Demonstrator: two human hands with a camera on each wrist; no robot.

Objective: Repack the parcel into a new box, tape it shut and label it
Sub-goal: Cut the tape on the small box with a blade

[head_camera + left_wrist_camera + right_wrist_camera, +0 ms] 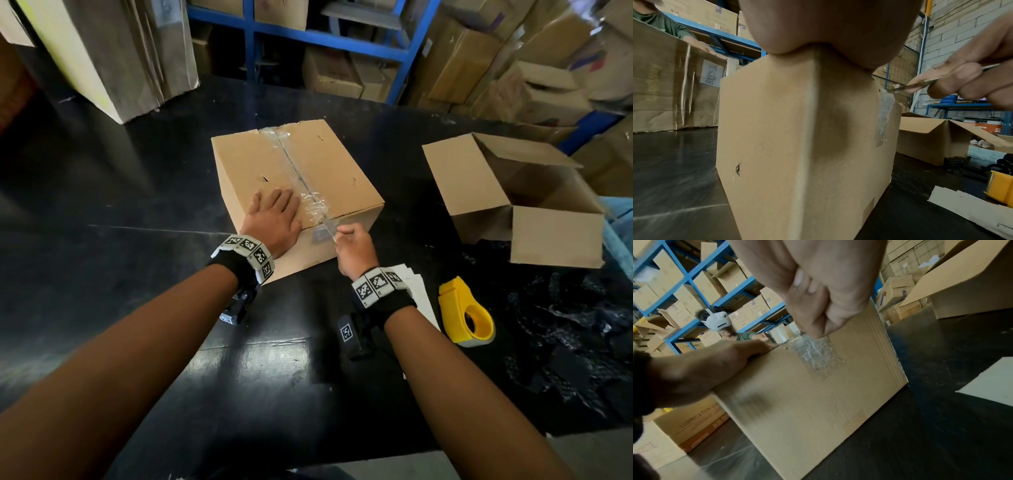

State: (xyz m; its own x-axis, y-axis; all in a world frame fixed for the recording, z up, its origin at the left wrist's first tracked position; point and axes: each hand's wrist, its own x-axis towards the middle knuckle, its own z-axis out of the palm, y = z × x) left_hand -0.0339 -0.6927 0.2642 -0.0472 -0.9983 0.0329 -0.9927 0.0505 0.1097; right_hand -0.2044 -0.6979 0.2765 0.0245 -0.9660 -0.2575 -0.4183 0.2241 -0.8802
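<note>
A sealed cardboard parcel (pixel 308 164) stands in the middle of the black table, with clear tape (pixel 291 161) along its top seam. My left hand (pixel 274 219) lies flat on the parcel's near top, fingers straight. My right hand (pixel 352 243) grips a thin blade (pixel 329 228) whose tip meets the tape at the near top edge. The left wrist view shows the blade (pixel 914 85) touching the tape end (pixel 882 116). In the right wrist view my curled fingers (pixel 818 288) sit over the wrinkled tape (pixel 818 356). An open new box (pixel 479 192) stands to the right.
A yellow tape dispenser (pixel 466 315) and white label sheets (pixel 419 291) lie near my right wrist. Crumpled black wrap (pixel 565 325) covers the table's right side. A large carton (pixel 102 61) stands at the back left, where another person (pixel 719 321) works. Blue shelving (pixel 308 34) lines the back.
</note>
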